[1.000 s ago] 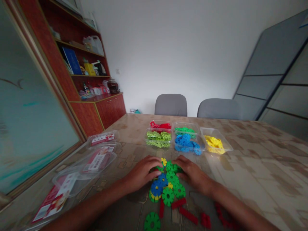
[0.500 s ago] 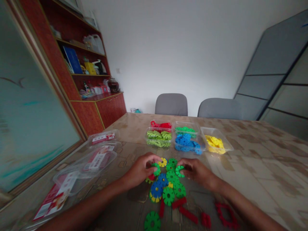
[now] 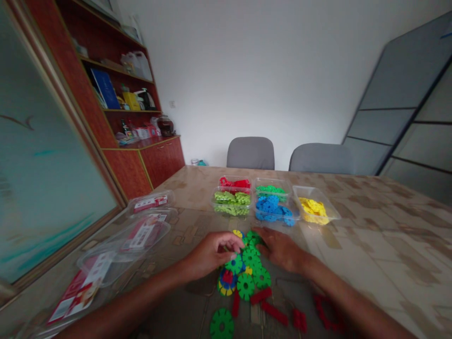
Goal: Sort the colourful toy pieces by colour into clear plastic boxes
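Observation:
On the near table a cluster of notched plastic discs lies between my hands. My left hand [image 3: 218, 250] curls, thumb and fingertips at a green notched disc [image 3: 233, 264], over blue and yellow discs and a small red piece [image 3: 228, 277]. My right hand [image 3: 282, 248] is closed at the right edge of the upper green discs [image 3: 252, 238], its fingertips partly hidden. More green discs [image 3: 246, 286] run down the middle, with a yellow piece [image 3: 248, 270] among them. A yellow disc [image 3: 237, 233] shows just beyond my left fingers.
Red strips [image 3: 274, 313], a red block [image 3: 299, 320], a red frame [image 3: 326, 313] and a loose green disc [image 3: 222, 325] lie nearer me. Clear boxes hold red, lime, green, blue [image 3: 277, 210] and yellow pieces [image 3: 313, 209]. Clear lids [image 3: 141, 235] lie left. Chairs [image 3: 250, 153] stand behind.
My left hand has moved slightly right and nearer me with the green disc, now over the blue discs. My right hand has moved left onto the upper green discs.

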Tool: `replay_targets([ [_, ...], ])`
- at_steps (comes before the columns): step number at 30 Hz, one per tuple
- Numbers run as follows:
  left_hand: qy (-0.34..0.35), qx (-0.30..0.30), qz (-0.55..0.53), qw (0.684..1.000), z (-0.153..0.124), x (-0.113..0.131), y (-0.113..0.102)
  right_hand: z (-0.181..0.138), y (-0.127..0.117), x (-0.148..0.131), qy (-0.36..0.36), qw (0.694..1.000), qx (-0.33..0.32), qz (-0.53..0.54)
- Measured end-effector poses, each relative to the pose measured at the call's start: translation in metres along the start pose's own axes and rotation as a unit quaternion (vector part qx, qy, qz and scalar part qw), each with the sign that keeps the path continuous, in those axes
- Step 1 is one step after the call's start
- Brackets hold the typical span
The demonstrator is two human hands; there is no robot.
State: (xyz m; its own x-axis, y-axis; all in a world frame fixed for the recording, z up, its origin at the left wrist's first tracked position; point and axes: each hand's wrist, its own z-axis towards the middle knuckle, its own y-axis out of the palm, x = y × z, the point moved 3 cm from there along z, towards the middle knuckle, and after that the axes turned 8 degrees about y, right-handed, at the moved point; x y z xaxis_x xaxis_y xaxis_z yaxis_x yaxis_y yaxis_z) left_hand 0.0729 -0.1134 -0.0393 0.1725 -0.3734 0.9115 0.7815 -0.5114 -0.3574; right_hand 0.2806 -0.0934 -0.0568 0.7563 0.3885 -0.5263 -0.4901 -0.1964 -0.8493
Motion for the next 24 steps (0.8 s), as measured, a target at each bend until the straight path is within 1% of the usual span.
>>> replay_targets([
  [3,0.000,-0.005,0.013,1.000,-0.003,0.000,0.000,-0.001,-0.006,0.000,-0.003,1.000,-0.006,0.026],
  [6,0.006,-0.003,0.019,1.000,-0.006,0.003,0.000,-0.001,-0.011,0.005,-0.008,0.997,-0.007,0.075],
  [10,0.016,-0.006,0.026,1.000,-0.010,0.010,0.009,-0.003,-0.017,0.012,-0.016,0.989,-0.024,0.147],
  [13,0.041,-0.047,0.077,0.995,-0.015,0.016,0.019,-0.007,-0.019,0.007,-0.027,0.980,-0.074,0.184],
  [16,0.077,-0.095,0.159,0.980,-0.021,0.021,0.025,-0.012,-0.015,-0.005,-0.037,0.973,-0.110,0.199],
  [18,0.081,-0.105,0.209,0.969,-0.025,0.024,0.025,-0.014,-0.010,-0.012,-0.042,0.973,-0.109,0.201],
  [20,0.067,-0.104,0.248,0.961,-0.027,0.025,0.024,-0.015,-0.005,-0.016,-0.041,0.976,-0.099,0.192],
  [24,0.038,-0.108,0.288,0.951,-0.027,0.029,0.026,-0.016,0.002,-0.016,-0.030,0.985,-0.069,0.157],
])
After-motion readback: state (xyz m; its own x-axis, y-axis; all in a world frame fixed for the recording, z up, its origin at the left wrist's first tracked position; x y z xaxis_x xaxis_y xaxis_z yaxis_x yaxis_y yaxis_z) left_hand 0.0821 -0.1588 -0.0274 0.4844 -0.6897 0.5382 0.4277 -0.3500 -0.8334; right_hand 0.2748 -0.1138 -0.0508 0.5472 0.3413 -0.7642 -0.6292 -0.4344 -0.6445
